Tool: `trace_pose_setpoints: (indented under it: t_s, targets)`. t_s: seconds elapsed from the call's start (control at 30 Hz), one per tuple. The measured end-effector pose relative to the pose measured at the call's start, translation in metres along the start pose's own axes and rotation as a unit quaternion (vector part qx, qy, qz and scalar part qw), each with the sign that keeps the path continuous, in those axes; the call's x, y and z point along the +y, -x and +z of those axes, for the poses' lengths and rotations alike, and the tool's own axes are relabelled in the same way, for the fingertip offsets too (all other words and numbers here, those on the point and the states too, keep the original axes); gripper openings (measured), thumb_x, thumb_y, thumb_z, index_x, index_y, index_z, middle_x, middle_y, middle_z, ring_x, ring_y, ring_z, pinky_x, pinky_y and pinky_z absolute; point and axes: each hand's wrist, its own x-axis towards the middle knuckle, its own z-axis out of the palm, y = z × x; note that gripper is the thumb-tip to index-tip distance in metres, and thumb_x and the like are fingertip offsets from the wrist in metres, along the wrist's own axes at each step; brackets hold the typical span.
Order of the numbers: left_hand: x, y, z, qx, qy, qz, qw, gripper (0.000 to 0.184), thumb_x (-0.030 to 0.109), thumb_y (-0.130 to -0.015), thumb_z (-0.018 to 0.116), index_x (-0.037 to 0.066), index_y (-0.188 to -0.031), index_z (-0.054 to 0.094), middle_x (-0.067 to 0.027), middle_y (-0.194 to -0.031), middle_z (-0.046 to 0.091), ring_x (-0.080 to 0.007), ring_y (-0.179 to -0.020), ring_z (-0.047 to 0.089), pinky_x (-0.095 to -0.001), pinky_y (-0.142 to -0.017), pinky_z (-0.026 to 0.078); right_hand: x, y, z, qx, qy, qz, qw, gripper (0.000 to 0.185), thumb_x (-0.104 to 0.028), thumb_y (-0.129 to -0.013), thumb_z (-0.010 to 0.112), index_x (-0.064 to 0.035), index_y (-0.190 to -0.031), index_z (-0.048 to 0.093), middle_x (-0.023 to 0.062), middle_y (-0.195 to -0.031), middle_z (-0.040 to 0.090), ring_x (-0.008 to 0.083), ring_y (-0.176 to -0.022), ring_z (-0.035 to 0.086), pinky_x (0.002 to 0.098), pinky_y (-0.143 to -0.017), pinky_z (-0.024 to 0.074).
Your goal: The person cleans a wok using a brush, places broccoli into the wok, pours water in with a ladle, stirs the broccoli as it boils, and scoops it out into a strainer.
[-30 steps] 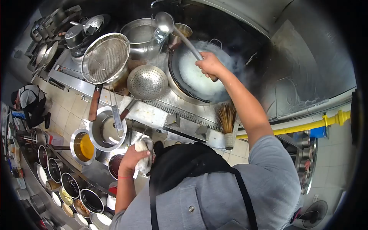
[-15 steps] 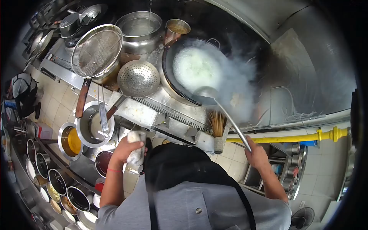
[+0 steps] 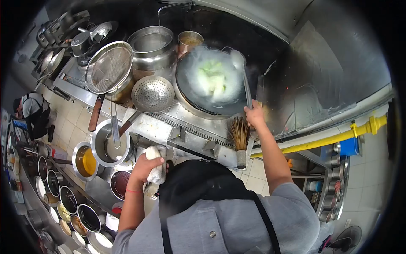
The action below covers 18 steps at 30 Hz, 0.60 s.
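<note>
My right hand [image 3: 254, 115] is closed round the handle end of a long metal ladle [image 3: 246, 84]. The ladle's bowl is up at the far right rim of a dark wok [image 3: 230, 106], beside its loop handle. Pale green pieces of food [image 3: 212, 79] lie in the middle of the wok under drifting steam, which blurs them. Near my body, my left hand [image 3: 144, 168] grips a folded white cloth [image 3: 157, 170], away from the wok. A bamboo wok brush [image 3: 240, 137] stands just below my right hand.
Left of the wok are a perforated strainer [image 3: 153, 94], a mesh strainer [image 3: 109, 67], a large metal pot [image 3: 152, 53] and a smaller container [image 3: 190, 41]. Pots and several seasoning bowls [image 3: 69, 200] line the left. A yellow pipe [image 3: 313, 143] runs right. Another person [image 3: 34, 110] is far left.
My right hand has moved forward and left, carrying the ladle from the wok's near edge to its far right rim. Foamy white contents now show as green pieces. The left hand still holds the cloth.
</note>
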Motion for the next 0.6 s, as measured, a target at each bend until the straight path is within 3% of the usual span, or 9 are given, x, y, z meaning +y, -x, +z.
trace_pose_setpoints:
  t_s: [0.13,0.2,0.23,0.3,0.4,0.47,0.53,0.57,0.6]
  targets:
    - [-0.004,0.006,0.004,0.011,0.017,0.017,1.0,0.03,0.013,-0.075,0.071,-0.003,-0.097,0.057,-0.0152,-0.077,0.066,-0.0236,-0.063,0.065,-0.0361,-0.058,0.055,0.008,0.001,0.014,-0.048,-0.177,0.085,0.979,0.029,-0.005,-0.084,0.057,0.0009,-0.111,0.049,-0.0004,-0.058,0.045,0.0102,-0.038,0.041,0.0276,-0.031,0.0331]
    - [-0.005,0.003,0.007,0.008,0.025,0.018,0.999,0.031,0.013,-0.075,0.071,-0.003,-0.097,0.057,-0.0153,-0.077,0.065,-0.0237,-0.064,0.065,-0.0362,-0.058,0.055,0.005,0.022,0.014,-0.141,-0.376,0.206,0.892,0.017,-0.008,-0.088,0.056,-0.0039,-0.102,0.048,-0.0022,-0.062,0.044,0.0068,-0.04,0.041,0.0237,-0.031,0.0316]
    - [-0.005,0.001,0.009,0.006,0.037,0.013,0.999,0.031,0.013,-0.076,0.071,-0.003,-0.098,0.057,-0.0153,-0.077,0.065,-0.0239,-0.065,0.065,-0.0363,-0.058,0.055,0.008,0.028,0.008,-0.138,-0.378,0.203,0.893,0.017,-0.008,-0.088,0.056,-0.0039,-0.102,0.048,-0.0022,-0.062,0.044,0.0068,-0.04,0.041,0.0237,-0.031,0.0316]
    - [-0.003,-0.002,0.012,-0.001,0.028,0.006,1.0,0.031,0.013,-0.076,0.071,-0.003,-0.098,0.057,-0.0154,-0.078,0.065,-0.024,-0.065,0.066,-0.0364,-0.059,0.055,0.011,0.042,-0.008,-0.282,-0.549,0.325,0.717,0.018,-0.009,-0.09,0.053,-0.0098,-0.108,0.051,-0.0034,-0.062,0.043,0.0019,-0.04,0.037,0.0185,-0.031,0.0292]
    - [-0.001,-0.008,0.014,-0.013,0.022,0.0,1.0,0.031,0.013,-0.076,0.071,-0.004,-0.098,0.058,-0.0155,-0.078,0.066,-0.0242,-0.066,0.066,-0.0363,-0.06,0.055,-0.002,0.075,-0.019,-0.299,-0.486,0.275,0.774,0.012,-0.014,-0.092,0.052,-0.0079,-0.103,0.049,-0.0032,-0.063,0.044,0.0024,-0.04,0.038,0.0179,-0.032,0.0284]
    - [0.0,-0.012,0.014,-0.024,0.023,-0.002,0.999,0.031,0.014,-0.076,0.071,-0.004,-0.098,0.058,-0.0156,-0.078,0.066,-0.0243,-0.066,0.066,-0.0363,-0.06,0.055,0.005,0.087,-0.022,-0.291,-0.452,0.252,0.805,0.025,-0.011,-0.091,0.054,-0.0086,-0.115,0.05,-0.0028,-0.064,0.045,0.0043,-0.04,0.039,0.0207,-0.031,0.0305]
    - [0.001,-0.018,0.015,-0.029,0.028,-0.008,0.999,0.031,0.014,-0.076,0.071,-0.004,-0.098,0.058,-0.0158,-0.079,0.066,-0.0244,-0.066,0.066,-0.0362,-0.061,0.055,-0.018,0.114,-0.028,-0.205,-0.183,0.091,0.957,0.044,-0.007,-0.088,0.056,-0.0109,-0.13,0.046,-0.0015,-0.065,0.048,0.0053,-0.038,0.038,0.023,-0.029,0.0295]
    - [0.0,-0.021,0.014,-0.034,0.027,-0.01,0.999,0.031,0.014,-0.076,0.071,-0.004,-0.098,0.058,-0.0158,-0.079,0.066,-0.0244,-0.066,0.066,-0.0362,-0.061,0.055,-0.024,0.12,-0.039,-0.189,-0.058,0.089,0.976,0.057,-0.004,-0.083,0.059,-0.0093,-0.137,0.042,0.0066,-0.078,0.059,0.0134,-0.051,0.053,0.0289,-0.042,0.0459]
    - [-0.001,-0.023,0.013,-0.035,0.011,-0.014,0.999,0.034,0.017,-0.075,0.072,-0.004,-0.099,0.058,-0.0152,-0.078,0.066,-0.0241,-0.066,0.066,-0.0358,-0.061,0.055,-0.023,0.127,-0.046,-0.183,-0.058,0.091,0.977,0.057,-0.004,-0.083,0.059,-0.0093,-0.137,0.042,0.0066,-0.078,0.059,0.0134,-0.051,0.053,0.0289,-0.042,0.0459]
